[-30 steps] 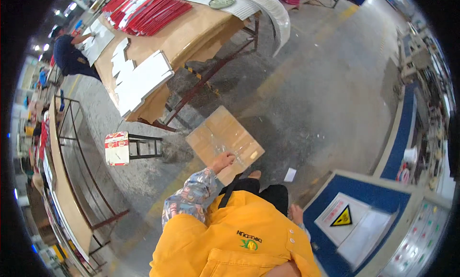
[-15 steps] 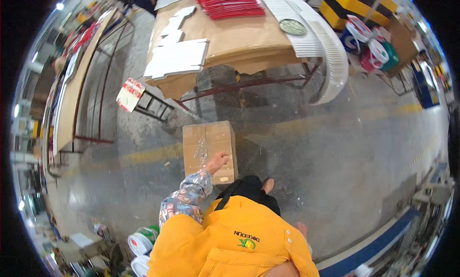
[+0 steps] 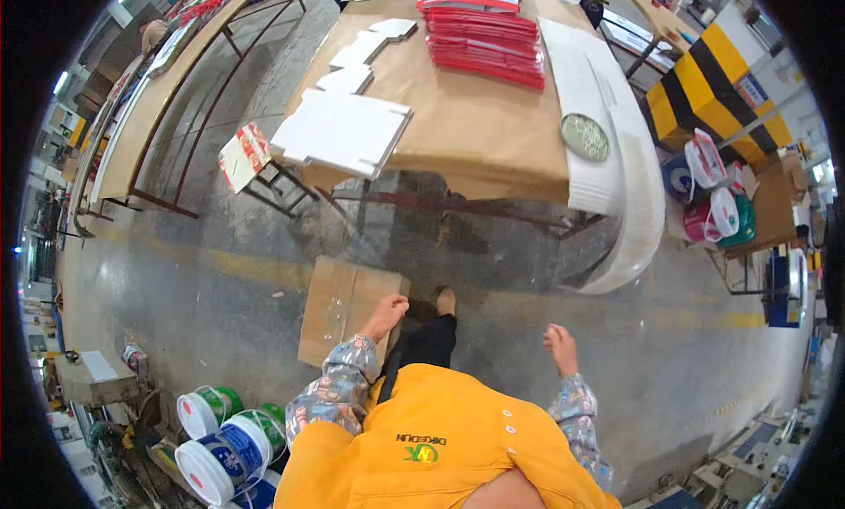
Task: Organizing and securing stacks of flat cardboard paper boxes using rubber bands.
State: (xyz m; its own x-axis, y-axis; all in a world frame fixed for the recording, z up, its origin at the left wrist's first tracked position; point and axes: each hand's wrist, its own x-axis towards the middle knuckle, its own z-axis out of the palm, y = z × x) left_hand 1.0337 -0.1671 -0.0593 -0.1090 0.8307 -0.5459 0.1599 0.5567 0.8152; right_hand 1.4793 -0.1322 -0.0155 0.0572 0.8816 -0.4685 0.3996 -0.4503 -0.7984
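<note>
My left hand [image 3: 385, 317] is beside my body with its fingers curled in, in front of the right edge of a taped cardboard box [image 3: 339, 306] on the floor. Whether it touches the box I cannot tell; nothing shows in its fingers. My right hand [image 3: 561, 349] hangs over the floor at the right, loosely closed, with nothing seen in it. Both forearms wear patterned sleeve covers, and a yellow apron [image 3: 440, 438] covers my front. One shoe [image 3: 446, 301] shows ahead, just right of the box.
Ahead stands a paper-covered table [image 3: 475, 126] with white cardboard blanks [image 3: 343, 132], red stacked packaging [image 3: 484, 47], white ribbed sheets and a round green dish [image 3: 585, 137]. A stool [image 3: 246, 161] is left of it. Paint buckets stand lower left [image 3: 224, 456] and far right [image 3: 709, 214].
My right hand has swung into plain view at the right. The table is nearer, and the box appears lower and farther left. A shoe has come forward beside the box.
</note>
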